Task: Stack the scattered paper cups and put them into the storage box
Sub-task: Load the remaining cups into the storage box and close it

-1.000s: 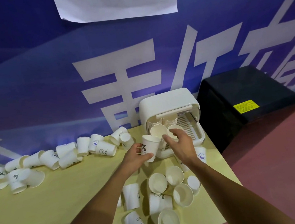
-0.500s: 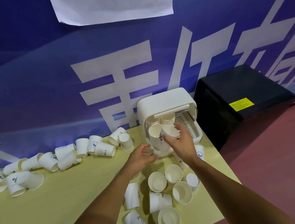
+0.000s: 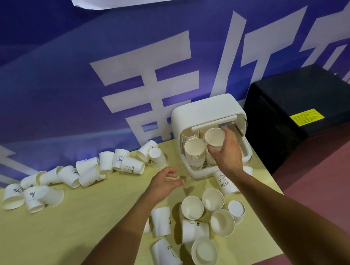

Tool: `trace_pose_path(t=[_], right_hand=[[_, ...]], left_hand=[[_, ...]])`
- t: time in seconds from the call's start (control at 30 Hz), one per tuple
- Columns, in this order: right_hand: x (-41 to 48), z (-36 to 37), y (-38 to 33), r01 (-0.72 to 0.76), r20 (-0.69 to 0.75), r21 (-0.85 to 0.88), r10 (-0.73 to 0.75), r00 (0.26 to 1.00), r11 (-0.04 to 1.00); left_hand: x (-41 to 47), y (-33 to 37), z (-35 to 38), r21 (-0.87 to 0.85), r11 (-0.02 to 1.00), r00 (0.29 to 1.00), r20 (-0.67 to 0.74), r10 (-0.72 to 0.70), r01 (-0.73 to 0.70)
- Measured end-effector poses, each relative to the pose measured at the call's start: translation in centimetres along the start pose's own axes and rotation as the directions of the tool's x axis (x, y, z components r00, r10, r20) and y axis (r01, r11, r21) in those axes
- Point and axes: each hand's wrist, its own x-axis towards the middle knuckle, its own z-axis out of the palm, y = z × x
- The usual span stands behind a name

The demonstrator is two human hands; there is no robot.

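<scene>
Near cluster of loose paper cups (image 3: 203, 220) on yellow counter (image 3: 51, 244), some upright, some tipped. Left hand (image 3: 164, 184) over counter, fingers loosely curled, holding nothing. Right hand (image 3: 226, 152) at mouth of white storage box (image 3: 208, 115), gripping cup (image 3: 214, 136), rim tilted toward camera. Nested stack (image 3: 195, 154) inside box, left side. Far left: row of tipped cups (image 3: 82, 173) along blue wall (image 3: 54, 80).

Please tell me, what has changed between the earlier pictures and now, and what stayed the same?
The left hand let go of its cup, which is now on the stack in the storage box; that hand drew back, empty. The right hand moved further into the box, its grip on another cup. The loose cups on the table stayed as they were.
</scene>
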Motion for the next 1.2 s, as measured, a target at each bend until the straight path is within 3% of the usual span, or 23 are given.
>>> trace_pose_path(t=[0.37, 0.5, 0.63, 0.83, 1.2], right_hand=[[0.2, 0.4, 1.3, -0.057, 0.104, -0.145, 0.073, 0.992, 0.988], [-1.0, 0.4, 0.8, 0.001, 0.093, -0.163, 0.014, 0.996, 0.987], [-2.5, 1.4, -0.5, 0.127, 0.183, -0.15, -0.099, 0.978, 0.981], [-4.4, 5.4, -4.2, 0.258, 0.351, -0.129, -0.199, 0.915, 0.958], [-10.3, 17.6, -13.5, 0.43, 0.627, -0.064, -0.299, 0.72, 0.901]], left_hand=[[-0.2, -1.5, -0.8, 0.002, 0.998, 0.998, -0.019, -0.056, 0.056], [-0.2, -1.8, -0.8, 0.018, 0.999, 0.999, -0.015, -0.041, 0.041], [-0.6, -1.9, -1.3, -0.011, 0.999, 0.999, -0.031, -0.035, 0.035], [-2.9, -3.4, -4.6, 0.007, 1.0, 0.996, -0.087, -0.029, 0.03], [-10.7, -12.7, -16.2, -0.152, 0.979, 0.915, -0.361, -0.18, 0.133]])
